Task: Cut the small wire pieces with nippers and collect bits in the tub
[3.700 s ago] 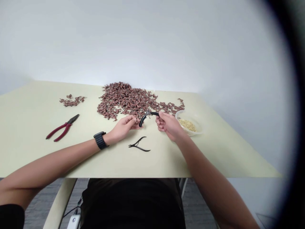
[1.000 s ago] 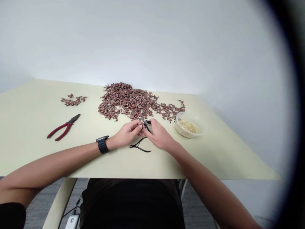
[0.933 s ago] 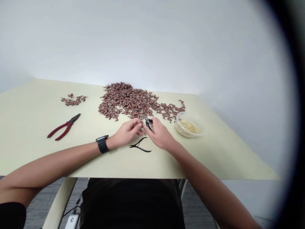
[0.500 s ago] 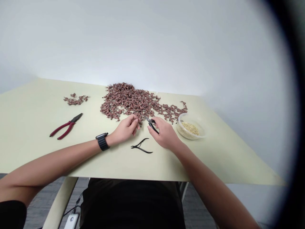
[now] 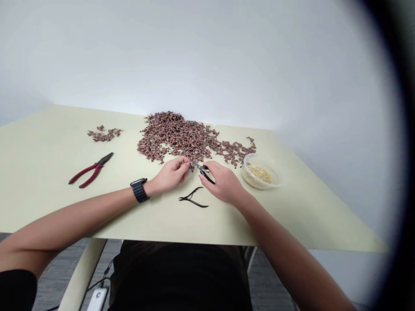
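Black-handled pliers (image 5: 202, 169) are gripped in my right hand (image 5: 223, 181), their silvery jaws pointing left. The jaw tips meet the fingertips of my left hand (image 5: 171, 175), which pinches a small reddish-brown piece (image 5: 189, 162) mostly hidden by the fingers. Just behind both hands spreads a big heap of small reddish-brown pieces (image 5: 175, 131). On the table below the hands lie black nippers (image 5: 191, 198), their handles spread apart.
To the left rest red-handled pliers (image 5: 92, 169), with a small cluster of brown pieces (image 5: 105, 134) behind them. A clear round tub (image 5: 248, 178) holding yellowish bits stands right of my right hand. The pale table (image 5: 129, 224) meets a wall at the back.
The pliers' jaws have shifted slightly left and down, coming up to the left fingertips. My left hand stays nearly in place, and the view has moved a little.
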Tool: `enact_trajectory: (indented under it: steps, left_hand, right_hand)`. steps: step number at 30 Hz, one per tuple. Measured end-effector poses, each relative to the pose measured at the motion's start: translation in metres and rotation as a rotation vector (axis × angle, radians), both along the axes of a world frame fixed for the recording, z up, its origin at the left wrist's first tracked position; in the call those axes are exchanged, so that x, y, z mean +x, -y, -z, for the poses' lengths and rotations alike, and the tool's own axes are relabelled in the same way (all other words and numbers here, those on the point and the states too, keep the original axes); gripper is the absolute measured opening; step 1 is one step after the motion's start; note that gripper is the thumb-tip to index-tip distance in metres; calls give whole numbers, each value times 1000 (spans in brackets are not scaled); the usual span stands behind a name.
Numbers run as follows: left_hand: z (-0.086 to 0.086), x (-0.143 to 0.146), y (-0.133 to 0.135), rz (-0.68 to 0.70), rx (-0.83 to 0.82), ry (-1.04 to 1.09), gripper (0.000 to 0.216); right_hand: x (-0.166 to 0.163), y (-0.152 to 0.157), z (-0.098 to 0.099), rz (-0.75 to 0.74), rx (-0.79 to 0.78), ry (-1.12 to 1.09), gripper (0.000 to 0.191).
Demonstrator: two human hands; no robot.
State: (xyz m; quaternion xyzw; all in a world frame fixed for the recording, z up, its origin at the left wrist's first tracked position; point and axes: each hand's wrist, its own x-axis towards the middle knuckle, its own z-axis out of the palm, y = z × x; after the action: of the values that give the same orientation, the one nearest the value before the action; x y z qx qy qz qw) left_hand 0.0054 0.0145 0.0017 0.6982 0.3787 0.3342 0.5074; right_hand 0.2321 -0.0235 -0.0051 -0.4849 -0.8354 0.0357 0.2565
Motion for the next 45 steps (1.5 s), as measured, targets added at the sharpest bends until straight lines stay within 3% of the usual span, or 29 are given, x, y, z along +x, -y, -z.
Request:
enact_trajectory:
  steps: [21, 33, 39, 45]
  left_hand:
    - [3, -1, -1, 10, -20, -3, 30]
    - [7, -1, -7, 219, -341, 320, 22]
    - [6, 0, -6, 197, -195, 282, 31]
    - [6, -3, -6, 115, 109, 78, 26]
  right_hand:
    - [1, -2, 1, -13, -35, 8, 29]
    - [2, -1, -1, 31, -48, -17, 26]
    - [-4, 0, -2, 49, -165, -166, 24]
    - [-16, 3, -3, 11, -555, -573, 32]
